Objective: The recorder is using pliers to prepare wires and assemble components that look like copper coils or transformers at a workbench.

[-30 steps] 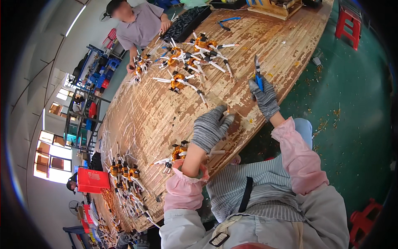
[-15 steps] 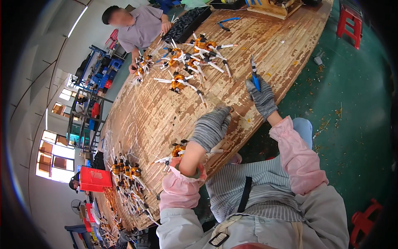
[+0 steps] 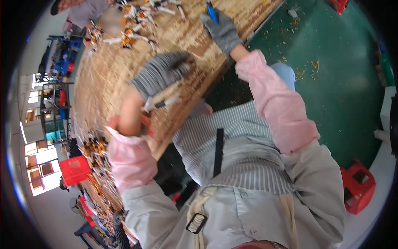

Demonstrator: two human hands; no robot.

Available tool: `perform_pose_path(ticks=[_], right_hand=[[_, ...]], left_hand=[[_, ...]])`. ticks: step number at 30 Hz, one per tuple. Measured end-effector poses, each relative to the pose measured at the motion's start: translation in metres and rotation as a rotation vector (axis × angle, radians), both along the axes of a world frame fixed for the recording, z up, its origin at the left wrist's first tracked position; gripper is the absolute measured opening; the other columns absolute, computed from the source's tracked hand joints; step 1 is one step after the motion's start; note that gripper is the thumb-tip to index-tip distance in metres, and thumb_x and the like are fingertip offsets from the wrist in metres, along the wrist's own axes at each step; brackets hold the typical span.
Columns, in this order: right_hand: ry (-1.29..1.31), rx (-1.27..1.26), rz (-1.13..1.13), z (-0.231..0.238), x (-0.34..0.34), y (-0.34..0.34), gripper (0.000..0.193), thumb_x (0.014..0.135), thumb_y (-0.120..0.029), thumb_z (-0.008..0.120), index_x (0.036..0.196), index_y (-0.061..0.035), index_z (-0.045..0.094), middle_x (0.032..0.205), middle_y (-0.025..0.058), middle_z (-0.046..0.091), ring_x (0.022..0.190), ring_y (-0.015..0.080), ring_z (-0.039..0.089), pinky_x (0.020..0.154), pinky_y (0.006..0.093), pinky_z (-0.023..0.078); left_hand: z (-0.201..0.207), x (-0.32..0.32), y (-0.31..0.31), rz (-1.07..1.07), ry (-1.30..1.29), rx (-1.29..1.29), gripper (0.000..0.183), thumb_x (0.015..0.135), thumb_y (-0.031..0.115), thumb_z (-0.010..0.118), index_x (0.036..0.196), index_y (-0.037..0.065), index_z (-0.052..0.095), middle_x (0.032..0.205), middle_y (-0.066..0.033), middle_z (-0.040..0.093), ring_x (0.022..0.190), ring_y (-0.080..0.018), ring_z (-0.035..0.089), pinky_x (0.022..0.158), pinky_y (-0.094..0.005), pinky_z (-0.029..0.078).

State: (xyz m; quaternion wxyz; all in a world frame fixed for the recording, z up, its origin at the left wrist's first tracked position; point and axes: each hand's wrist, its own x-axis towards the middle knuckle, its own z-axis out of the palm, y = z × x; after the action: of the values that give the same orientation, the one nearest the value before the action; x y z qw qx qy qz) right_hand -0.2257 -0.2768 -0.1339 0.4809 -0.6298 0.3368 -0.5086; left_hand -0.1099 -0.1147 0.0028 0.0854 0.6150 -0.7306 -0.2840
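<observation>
My left hand, in a grey knit glove, lies palm down on the wooden table near its front edge, fingers bunched beside a small brown piece; blur hides whether it grips anything. Just below its wrist lies a white-and-orange part on the table. My right hand, also gloved, is raised over the table's edge and is closed around a blue-handled tool that points up and away. Pink sleeve covers wrap both forearms.
Several orange-and-white parts are clustered at the far end of the table, and more lie along its left end. Another person stands at the far side. A red crate sits left; a red stool stands on the green floor.
The view has swung down and closer, so table and hands look larger and higher. My left hand has curled from flat and spread to bunched. My right hand still holds the blue tool.
</observation>
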Motion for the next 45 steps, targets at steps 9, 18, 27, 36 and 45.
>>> perform_pose_path(ticks=[9, 18, 27, 36, 45], right_hand=[[-0.252, 0.023, 0.077, -0.010, 0.018, -0.009, 0.019, 0.088, -0.022, 0.056, 0.090, -0.0036, 0.054, 0.069, 0.0012, 0.047, 0.062, 0.0123, 0.041, 0.054, 0.0277, 0.038], [-0.239, 0.184, 0.152, 0.004, 0.007, 0.000, 0.014, 0.088, -0.021, 0.056, 0.092, -0.0069, 0.056, 0.069, -0.0037, 0.045, 0.060, 0.0080, 0.038, 0.053, 0.0236, 0.035], [0.000, 0.030, -0.061, 0.004, 0.000, -0.001, 0.026, 0.086, -0.030, 0.058, 0.094, -0.0057, 0.057, 0.072, 0.0034, 0.051, 0.064, 0.0139, 0.044, 0.059, 0.0292, 0.041], [-0.349, 0.265, 0.173, 0.015, -0.002, 0.006, 0.025, 0.083, -0.028, 0.064, 0.083, -0.0044, 0.055, 0.061, 0.0023, 0.052, 0.044, 0.0110, 0.049, 0.041, 0.0266, 0.044], [-0.289, 0.314, 0.140, 0.023, 0.000, 0.014, 0.027, 0.084, -0.031, 0.062, 0.082, -0.0057, 0.054, 0.061, 0.0028, 0.055, 0.043, 0.0113, 0.051, 0.040, 0.0243, 0.042]], left_hand=[[0.001, 0.000, 0.007, 0.010, 0.092, 0.067, 0.026, 0.088, 0.015, 0.057, 0.109, 0.001, 0.059, 0.088, -0.0053, 0.063, 0.074, -0.0103, 0.056, 0.065, -0.0244, 0.047], [0.017, -0.023, 0.024, -0.155, -0.416, -0.248, 0.030, 0.081, 0.011, 0.056, 0.111, 0.007, 0.059, 0.090, -0.0160, 0.063, 0.083, -0.0319, 0.061, 0.074, -0.0366, 0.048], [-0.025, -0.028, 0.011, -0.248, -0.664, -0.332, 0.028, 0.083, 0.014, 0.050, 0.109, 0.012, 0.058, 0.097, -0.0131, 0.059, 0.082, -0.0333, 0.061, 0.069, -0.0409, 0.050], [-0.009, -0.005, 0.043, 0.184, -0.303, -0.385, 0.072, 0.080, 0.031, 0.064, 0.140, 0.021, 0.026, 0.111, -0.0161, 0.056, 0.088, -0.0305, 0.061, 0.076, -0.0393, 0.050], [-0.024, 0.031, 0.063, 0.246, -0.076, -0.332, 0.034, 0.087, 0.017, 0.057, 0.119, 0.005, 0.054, 0.097, -0.0151, 0.062, 0.084, -0.0213, 0.062, 0.075, -0.0315, 0.049]])
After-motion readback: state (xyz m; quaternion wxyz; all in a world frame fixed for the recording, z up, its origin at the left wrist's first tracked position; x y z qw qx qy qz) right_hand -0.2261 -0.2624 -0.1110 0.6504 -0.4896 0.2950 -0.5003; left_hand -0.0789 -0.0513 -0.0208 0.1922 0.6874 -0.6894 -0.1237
